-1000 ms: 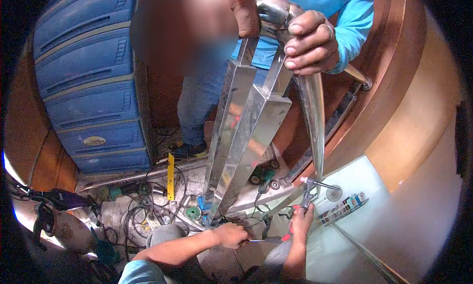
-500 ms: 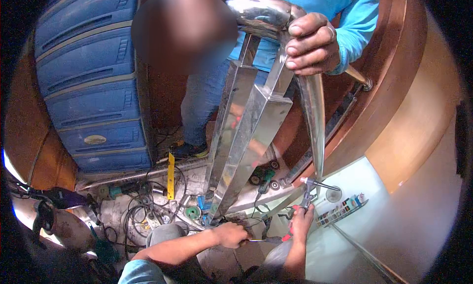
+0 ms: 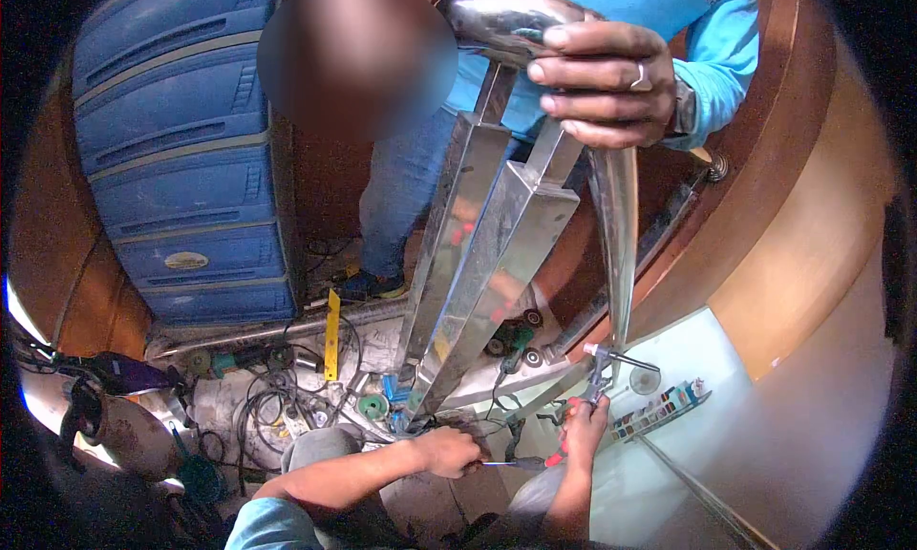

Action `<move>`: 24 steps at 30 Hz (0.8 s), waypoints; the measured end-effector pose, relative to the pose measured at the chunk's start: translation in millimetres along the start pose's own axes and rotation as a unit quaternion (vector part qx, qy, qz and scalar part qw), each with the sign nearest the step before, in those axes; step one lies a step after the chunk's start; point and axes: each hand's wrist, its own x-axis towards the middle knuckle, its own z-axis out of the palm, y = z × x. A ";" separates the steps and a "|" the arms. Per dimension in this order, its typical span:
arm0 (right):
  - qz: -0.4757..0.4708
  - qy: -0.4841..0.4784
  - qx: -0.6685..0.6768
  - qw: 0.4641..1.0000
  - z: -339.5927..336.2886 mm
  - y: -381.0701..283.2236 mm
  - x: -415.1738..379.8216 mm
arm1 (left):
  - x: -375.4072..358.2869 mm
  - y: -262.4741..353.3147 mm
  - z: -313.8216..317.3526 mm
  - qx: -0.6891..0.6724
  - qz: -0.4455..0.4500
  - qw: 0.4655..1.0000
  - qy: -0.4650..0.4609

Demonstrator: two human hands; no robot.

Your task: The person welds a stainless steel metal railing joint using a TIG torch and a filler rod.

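Observation:
My left hand (image 3: 447,452) is closed low in the middle, and a thin metal rod (image 3: 499,463) sticks out of it to the right. My right hand (image 3: 585,424) is wrapped round the red-and-grey handle of a welding torch (image 3: 598,383), whose head points up. The torch head is beside the lower end of a polished steel tube (image 3: 621,264). Between my hands and a co-worker stand two square steel posts (image 3: 497,254) under a curved handrail (image 3: 511,20). The co-worker's hand (image 3: 616,84) grips the handrail near its bend.
Blue stacked drawers (image 3: 191,178) stand at the left. A yellow ruler (image 3: 331,335), black cables (image 3: 258,421) and an angle grinder (image 3: 516,345) lie on the floor. A rack of small coloured items (image 3: 659,413) is on the pale glass at the right. A curved wooden wall rises behind.
The co-worker's hand has turned and spread further over the handrail. The rail and posts appear slightly shifted to the right in view. My two hands have hardly moved.

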 end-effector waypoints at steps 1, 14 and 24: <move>-0.005 0.002 -0.004 1.000 -0.6 4.1 2.4 | 0.4 -1.8 2.4 -0.003 0.003 1.000 0.002; -0.009 0.012 -0.022 1.000 -2.0 1.5 -0.3 | -1.1 5.6 -3.6 -0.007 -0.003 1.000 0.001; -0.034 0.014 -0.050 0.998 -5.7 11.5 6.0 | 2.5 0.3 8.8 -0.003 0.013 1.000 0.019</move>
